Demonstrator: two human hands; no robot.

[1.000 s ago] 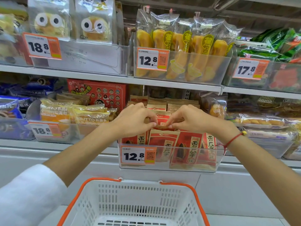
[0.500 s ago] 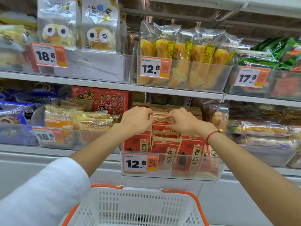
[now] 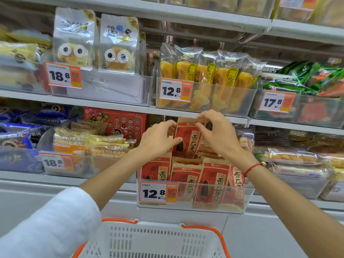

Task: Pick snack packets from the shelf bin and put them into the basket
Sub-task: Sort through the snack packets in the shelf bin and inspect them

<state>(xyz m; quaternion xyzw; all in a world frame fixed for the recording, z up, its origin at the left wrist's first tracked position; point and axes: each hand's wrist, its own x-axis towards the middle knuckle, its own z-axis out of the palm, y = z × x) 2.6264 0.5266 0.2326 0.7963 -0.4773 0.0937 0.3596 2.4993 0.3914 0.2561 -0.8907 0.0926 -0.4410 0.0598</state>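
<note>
Hands, my left hand (image 3: 158,140) and right hand (image 3: 216,131), pinch one red packet (image 3: 188,140) above the bin (image 3: 193,203); next I lower it into the basket (image 3: 149,239).

both hands (image 3: 160,140) now lifting one red packet (image 3: 188,140) above the bin (image 3: 195,205)

Red-and-tan snack packet (image 3: 188,140) with black lettering; white slotted basket (image 3: 152,239), orange rim; orange price tag (image 3: 158,192).
</note>
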